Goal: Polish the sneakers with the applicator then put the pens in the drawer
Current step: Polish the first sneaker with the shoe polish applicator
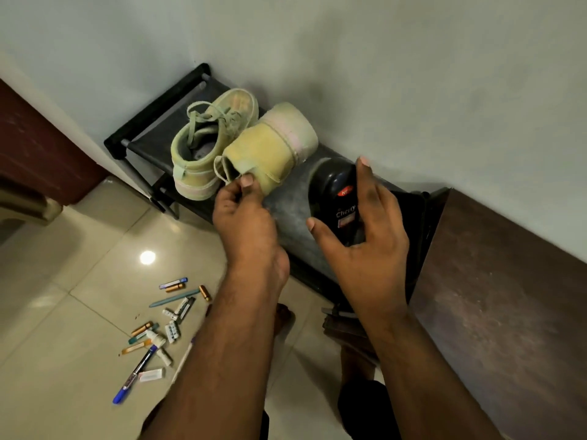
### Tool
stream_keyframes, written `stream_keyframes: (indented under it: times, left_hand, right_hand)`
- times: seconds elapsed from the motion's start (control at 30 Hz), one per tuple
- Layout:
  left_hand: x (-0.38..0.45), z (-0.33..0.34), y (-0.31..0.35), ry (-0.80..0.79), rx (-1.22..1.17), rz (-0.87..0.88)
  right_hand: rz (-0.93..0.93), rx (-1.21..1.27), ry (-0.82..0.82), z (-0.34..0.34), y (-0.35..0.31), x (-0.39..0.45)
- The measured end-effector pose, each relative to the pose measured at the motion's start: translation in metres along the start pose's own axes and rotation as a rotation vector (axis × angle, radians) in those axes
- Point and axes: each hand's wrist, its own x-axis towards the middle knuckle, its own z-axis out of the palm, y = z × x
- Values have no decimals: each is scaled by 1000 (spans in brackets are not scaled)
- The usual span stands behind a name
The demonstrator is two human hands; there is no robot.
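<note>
Nearest the camera, two bare forearms reach forward over a pale tiled floor. On the tiles to the left lies a loose scatter of pens and small stationery: a blue-capped marker at the near end, a long teal pen farther out, several short gold-coloured pieces, and a few white items too small to identify.

Beyond them, the left hand has its thumb and fingers pinching the heel edge of the nearer sneaker, a pale yellow-green shoe tipped so that its sole faces away toward the wall. The right hand holds a black shoe polish applicator bottle, thumb on the near left side and fingers curled round the far right side; the label reads "Cherry". The bottle lies just to the right of the held sneaker, apart from it.

Both are over the dark grey fabric top of a low black-framed shoe rack that stands against the wall. The second sneaker sits upright on that rack, laces loose, touching the left side of the held one. A dark brown wooden bench abuts the rack on the right. The grey-white wall rises behind everything.
</note>
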Motion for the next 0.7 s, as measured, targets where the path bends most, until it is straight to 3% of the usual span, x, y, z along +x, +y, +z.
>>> stream_keyframes:
  times: [0.1, 0.33, 0.53, 0.6, 0.7]
  left_hand:
    - [-1, 1, -2, 34, -43, -65]
    - [-8, 3, 2, -165, 26, -150]
    - [-5, -1, 12, -130, -46, -223]
    - [-3, -1, 12, -126, -24, -215]
    - [-3, -1, 9, -113, 18, -193]
  right_hand:
    - [-17, -11, -24, 10, -6, 18]
    - [40, 71, -141, 16, 0, 28]
    - [100, 199, -532, -2, 8, 10]
    - [214, 299, -478, -11, 8, 9]
    - [358, 412, -228, -18, 8, 27]
